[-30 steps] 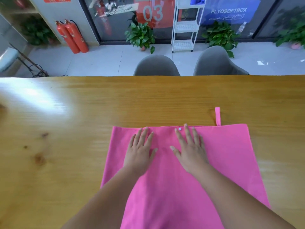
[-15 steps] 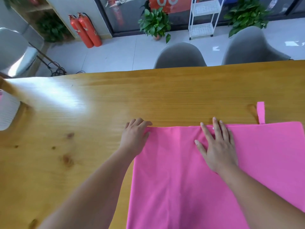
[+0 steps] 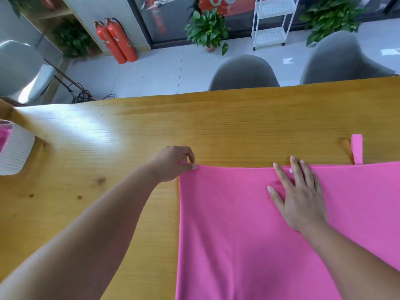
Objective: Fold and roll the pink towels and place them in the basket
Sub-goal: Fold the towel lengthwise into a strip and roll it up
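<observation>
On a glossy wooden bench (image 3: 194, 126) before grey chairs (image 3: 243, 72) and red extinguishers (image 3: 116, 40), the left grip (image 3: 171, 163) pinches the pink towel (image 3: 227, 224) by its corner, and the right grip (image 3: 300, 200) lies flat on it, fingers straight.

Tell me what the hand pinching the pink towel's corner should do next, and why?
Probably lift that corner and carry it rightward, folding the pink towel over itself. The left hand pinches the far left corner, the right hand lies flat near the far edge, pinning the cloth, and the towel lies spread on the table, not yet rolled.
</observation>
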Tool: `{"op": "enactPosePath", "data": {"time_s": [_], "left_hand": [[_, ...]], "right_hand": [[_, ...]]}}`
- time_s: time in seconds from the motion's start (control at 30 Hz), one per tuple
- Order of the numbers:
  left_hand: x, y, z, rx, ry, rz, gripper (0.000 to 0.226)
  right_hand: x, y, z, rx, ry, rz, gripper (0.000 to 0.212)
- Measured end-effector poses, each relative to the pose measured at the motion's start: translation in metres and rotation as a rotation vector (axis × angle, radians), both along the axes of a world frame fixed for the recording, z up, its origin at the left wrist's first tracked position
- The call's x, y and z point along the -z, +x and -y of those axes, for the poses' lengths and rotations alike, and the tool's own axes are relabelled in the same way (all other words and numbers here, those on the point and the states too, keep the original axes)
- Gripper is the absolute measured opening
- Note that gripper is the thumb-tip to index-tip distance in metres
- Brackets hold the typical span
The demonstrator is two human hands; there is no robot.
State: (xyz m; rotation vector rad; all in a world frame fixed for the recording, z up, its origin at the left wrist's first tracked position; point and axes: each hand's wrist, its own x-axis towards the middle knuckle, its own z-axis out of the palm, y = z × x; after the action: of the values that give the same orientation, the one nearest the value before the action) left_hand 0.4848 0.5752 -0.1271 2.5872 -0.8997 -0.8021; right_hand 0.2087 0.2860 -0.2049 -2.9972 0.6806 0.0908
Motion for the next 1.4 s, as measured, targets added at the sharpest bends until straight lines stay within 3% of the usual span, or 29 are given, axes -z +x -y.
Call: {"op": "enactPosePath", "data": {"time_s": [0.07, 0.2, 0.3, 0.33, 0.37, 0.43, 0.47, 0.5, 0.6, 0.63, 0.67, 0.77, 0.87, 1.0, 1.07, 1.13, 1.27, 1.4], "left_hand": [[-0.009, -0.005, 0.0, -0.073, -0.115, -0.179, 0.018], [-0.035, -0.004, -0.004, -0.039, -0.019, -0.306, 0.019], [-0.071, -0.01, 0.004, -0.112, -0.388, -0.763, 0.025], [-0.077, -0.011, 0.004, -0.13, -0.432, -0.816, 0.026], [-0.077, -0.008, 0.006, -0.126, -0.365, -0.735, 0.024], [-0.066, -0.004, 0.006, 0.017, 0.056, -0.256, 0.018], [-0.059, -0.003, 0.006, 0.066, 0.189, -0.118, 0.018], [-0.057, -0.005, 0.007, 0.058, 0.162, -0.124, 0.018], [-0.072, -0.009, 0.008, -0.171, -0.429, -0.631, 0.024], [-0.072, -0.005, 0.005, -0.217, -0.512, -0.662, 0.024], [-0.068, 0.002, 0.002, -0.226, -0.459, -0.567, 0.022], [-0.034, 0.012, -0.015, -0.06, 0.065, -0.054, 0.018], [-0.008, 0.0, -0.011, -0.062, 0.048, 0.119, 0.017], [0.032, -0.045, 0.003, -0.187, 0.09, 0.477, 0.038], [0.046, -0.085, 0.013, -0.269, -0.02, 0.512, 0.043], [0.065, -0.128, 0.025, -0.151, -0.081, 0.459, 0.051], [0.09, -0.164, 0.025, -0.072, 0.073, 0.406, 0.073], [0.095, -0.147, 0.033, -0.036, 0.109, 0.423, 0.08]], "right_hand": [[0.0, 0.0, 0.001, 0.002, 0.006, 0.003, 0.075], [-0.001, 0.0, 0.001, 0.004, 0.009, 0.002, 0.075], [-0.001, 0.0, 0.0, 0.0, 0.022, 0.01, 0.075], [-0.001, 0.001, 0.0, 0.006, 0.032, 0.013, 0.075], [-0.001, 0.001, 0.0, 0.012, 0.039, 0.013, 0.075], [-0.002, -0.001, -0.002, 0.01, 0.032, -0.002, 0.075], [-0.003, -0.002, -0.002, 0.007, 0.025, -0.008, 0.075], [-0.003, -0.002, -0.002, 0.006, 0.025, -0.008, 0.075], [-0.005, 0.0, -0.002, 0.006, 0.02, -0.002, 0.076], [-0.004, 0.0, -0.002, 0.01, 0.021, -0.006, 0.076], [-0.004, 0.001, -0.002, 0.015, 0.025, -0.011, 0.076], [-0.005, 0.001, -0.002, 0.012, 0.02, -0.023, 0.077], [-0.004, 0.002, -0.002, 0.02, 0.009, -0.028, 0.077], [-0.003, 0.003, -0.001, 0.026, 0.011, -0.04, 0.078], [-0.003, 0.003, 0.0, 0.029, 0.013, -0.039, 0.078], [-0.002, 0.003, -0.001, 0.034, 0.009, -0.047, 0.078], [0.0, 0.005, 0.0, 0.054, 0.01, -0.056, 0.079], [0.004, 0.016, 0.01, 0.089, 0.007, -0.055, 0.08]]}}
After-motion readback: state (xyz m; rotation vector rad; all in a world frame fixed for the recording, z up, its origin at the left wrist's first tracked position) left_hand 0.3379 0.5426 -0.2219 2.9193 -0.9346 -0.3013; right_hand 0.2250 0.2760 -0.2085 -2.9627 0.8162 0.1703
